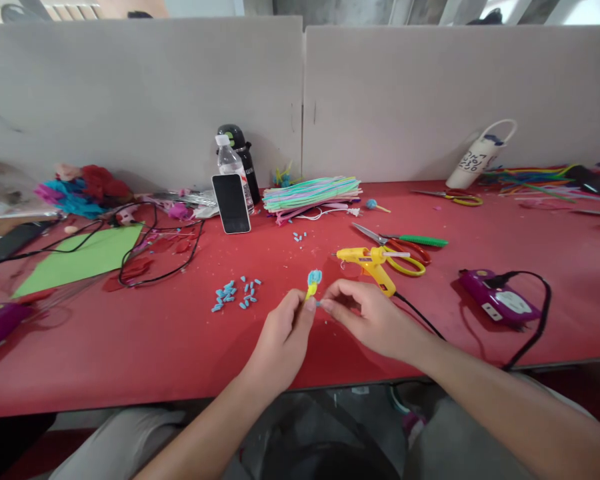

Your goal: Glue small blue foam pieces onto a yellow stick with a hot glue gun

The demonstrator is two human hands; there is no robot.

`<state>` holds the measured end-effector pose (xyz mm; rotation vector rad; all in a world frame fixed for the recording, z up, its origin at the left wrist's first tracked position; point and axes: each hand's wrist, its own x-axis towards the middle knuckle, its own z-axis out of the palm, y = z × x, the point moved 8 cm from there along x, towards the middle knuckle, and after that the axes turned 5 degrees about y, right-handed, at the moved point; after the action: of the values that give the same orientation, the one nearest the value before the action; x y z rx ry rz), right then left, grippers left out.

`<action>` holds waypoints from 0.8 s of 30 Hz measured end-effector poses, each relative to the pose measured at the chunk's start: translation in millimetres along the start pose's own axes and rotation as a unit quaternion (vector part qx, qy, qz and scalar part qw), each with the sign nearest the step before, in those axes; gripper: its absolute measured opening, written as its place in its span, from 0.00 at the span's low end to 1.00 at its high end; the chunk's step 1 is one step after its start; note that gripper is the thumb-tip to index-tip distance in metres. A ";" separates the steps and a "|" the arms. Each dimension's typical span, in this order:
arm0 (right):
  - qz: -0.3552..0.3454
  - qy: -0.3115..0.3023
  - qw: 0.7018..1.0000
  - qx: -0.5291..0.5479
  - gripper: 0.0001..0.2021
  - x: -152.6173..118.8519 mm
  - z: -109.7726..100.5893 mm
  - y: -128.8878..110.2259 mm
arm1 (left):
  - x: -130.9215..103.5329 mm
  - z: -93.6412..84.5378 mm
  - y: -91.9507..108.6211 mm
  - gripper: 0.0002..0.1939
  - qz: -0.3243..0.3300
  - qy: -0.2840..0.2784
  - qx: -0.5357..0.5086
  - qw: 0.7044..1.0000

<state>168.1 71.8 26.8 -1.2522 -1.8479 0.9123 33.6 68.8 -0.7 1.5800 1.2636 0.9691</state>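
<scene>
Blue and yellow, the small craft piece (pixel 313 283) sits between both hands above the counter's (pixel 130 353) near edge, roughly at its middle: a blue tuft on a thin yellow stem. In the head view the left hand (pixel 283 340) pinches the stem from below with fingertips closed on it, while the right hand (pixel 367 313) is closed on a tiny blue bit (pixel 319 304) held just beside the stem. The piece looks feather-light and soft, probably easy to crush or bend, so I judge the stem the safer place to grip, with the tuft left alone. Loose blue bits (pixel 236 293) lie scattered left of the hands. A yellow glue gun (pixel 367 259) rests just beyond the right hand, touching scissors (pixel 400 248) with yellow and red handles.
</scene>
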 end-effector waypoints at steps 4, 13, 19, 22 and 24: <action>0.016 -0.007 1.000 -0.010 0.09 -2.2 2.6 -0.3 | -0.6 1.9 0.6 0.17 0.002 -0.009 -0.005 1.000; 0.059 -0.043 0.980 0.187 0.10 -2.8 15.1 0.8 | -3.9 4.5 2.7 0.17 0.004 -0.017 -0.057 0.998; 0.068 -0.012 0.982 0.177 0.10 -0.6 9.4 5.4 | 0.1 2.2 1.3 0.17 -0.005 -0.009 -0.074 0.997; 0.041 0.032 0.992 0.116 0.10 0.0 -4.7 4.2 | 1.1 -2.3 1.3 0.17 -0.009 0.008 -0.026 1.000; 0.021 0.056 0.995 0.083 0.09 0.0 -14.5 1.7 | 0.6 -4.2 1.4 0.17 -0.011 0.013 0.007 1.000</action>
<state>181.3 74.6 32.5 -1.2185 -1.6296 0.9763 30.2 69.9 2.0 1.5668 1.3053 0.9715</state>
